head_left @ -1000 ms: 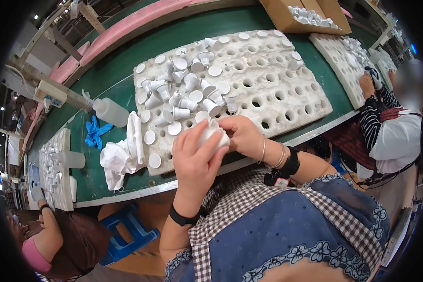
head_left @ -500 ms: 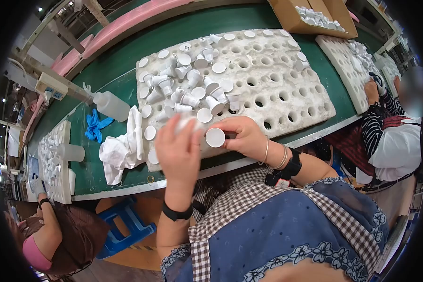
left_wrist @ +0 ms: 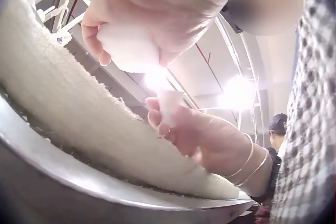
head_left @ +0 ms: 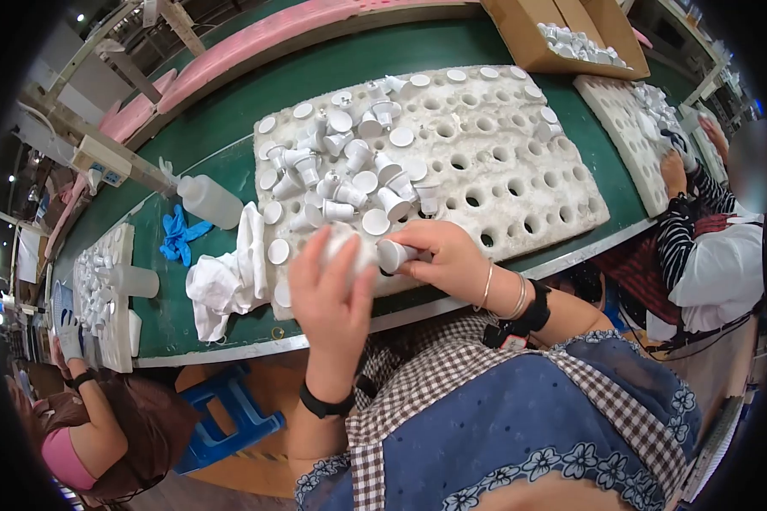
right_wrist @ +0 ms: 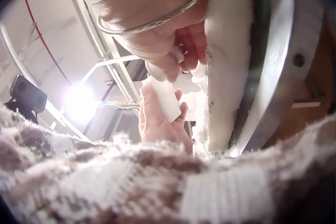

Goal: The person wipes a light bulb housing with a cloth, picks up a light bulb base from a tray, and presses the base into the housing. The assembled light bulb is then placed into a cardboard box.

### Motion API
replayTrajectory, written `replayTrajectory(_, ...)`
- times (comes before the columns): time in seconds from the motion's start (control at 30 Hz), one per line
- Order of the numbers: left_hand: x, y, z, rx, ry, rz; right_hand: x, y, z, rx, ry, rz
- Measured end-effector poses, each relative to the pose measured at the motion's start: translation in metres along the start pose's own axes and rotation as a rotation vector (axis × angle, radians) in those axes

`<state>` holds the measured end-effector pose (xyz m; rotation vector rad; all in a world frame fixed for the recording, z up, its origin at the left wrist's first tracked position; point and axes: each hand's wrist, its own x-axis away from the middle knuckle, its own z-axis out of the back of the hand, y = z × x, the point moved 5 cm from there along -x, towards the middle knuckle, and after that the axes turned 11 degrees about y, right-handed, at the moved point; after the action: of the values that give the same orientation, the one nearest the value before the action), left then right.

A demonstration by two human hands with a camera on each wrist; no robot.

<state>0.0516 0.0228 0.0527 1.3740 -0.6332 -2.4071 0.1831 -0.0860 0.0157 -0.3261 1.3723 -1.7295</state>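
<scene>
In the head view the right hand (head_left: 447, 255) pinches a small white flared cup (head_left: 392, 255) by its narrow end, its round face turned left. Just left of it, the left hand (head_left: 328, 298) holds a white cloth-like wad (head_left: 346, 244), partly behind its fingers and blurred. The left wrist view shows this wad (left_wrist: 128, 48) under the curled fingers, apart from the cup (left_wrist: 172, 106). Beyond both hands lies a pale board with holes (head_left: 520, 170); many similar white cups (head_left: 337, 192) are heaped on its left half.
A white cloth (head_left: 226, 289), a blue glove (head_left: 179, 233) and a plastic bottle (head_left: 210, 201) lie left of the board. A cardboard box (head_left: 520, 43) with white parts stands at the back right. Other people work at both sides, beside further holed boards (head_left: 626, 140).
The hands were together around the wad one second ago and are now slightly apart. The cup came into sight in the right hand and has tilted since half a second ago.
</scene>
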Motion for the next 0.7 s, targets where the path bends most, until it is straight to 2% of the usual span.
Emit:
replayTrajectory(0.13, 0.008, 0.012, -0.012, 0.084, -0.089, -0.068, -0.001, -0.019, 0.006, 0.140, 0.051, 0.193)
replayTrajectory(0.17, 0.008, 0.011, -0.012, 0.077, -0.072, -0.065, 0.001, -0.024, 0.010, 0.137, -0.038, 0.023)
replayTrajectory(0.2, 0.008, 0.011, -0.013, 0.076, -0.067, -0.070, 0.003, -0.024, 0.010, 0.138, -0.037, 0.029)
replayTrajectory(0.27, 0.010, 0.010, -0.016, 0.197, -0.078, 0.015, 0.009, -0.012, 0.012, -0.421, 0.067, -0.269)
replayTrajectory(0.33, 0.011, 0.012, -0.018, 0.187, -0.068, -0.008, 0.009, -0.009, 0.017, -0.399, 0.064, -0.280)
replayTrajectory(0.4, 0.013, 0.012, -0.020, 0.232, -0.091, 0.045, 0.006, -0.006, 0.019, -0.539, 0.104, -0.229)
replayTrajectory(0.47, 0.014, 0.007, -0.018, 0.235, -0.088, 0.095, 0.004, -0.003, 0.022, -0.557, 0.117, -0.224)
replayTrajectory(0.53, 0.014, 0.001, -0.014, 0.241, -0.090, 0.144, 0.006, 0.002, 0.017, -0.922, 0.100, -0.596)
replayTrajectory(0.6, 0.014, -0.008, -0.009, 0.289, -0.050, 0.263, 0.007, 0.003, 0.017, -0.906, 0.103, -0.578)
replayTrajectory(0.7, 0.017, -0.015, -0.009, 0.302, -0.072, 0.272, 0.007, 0.013, 0.013, -0.626, 0.058, -0.570)
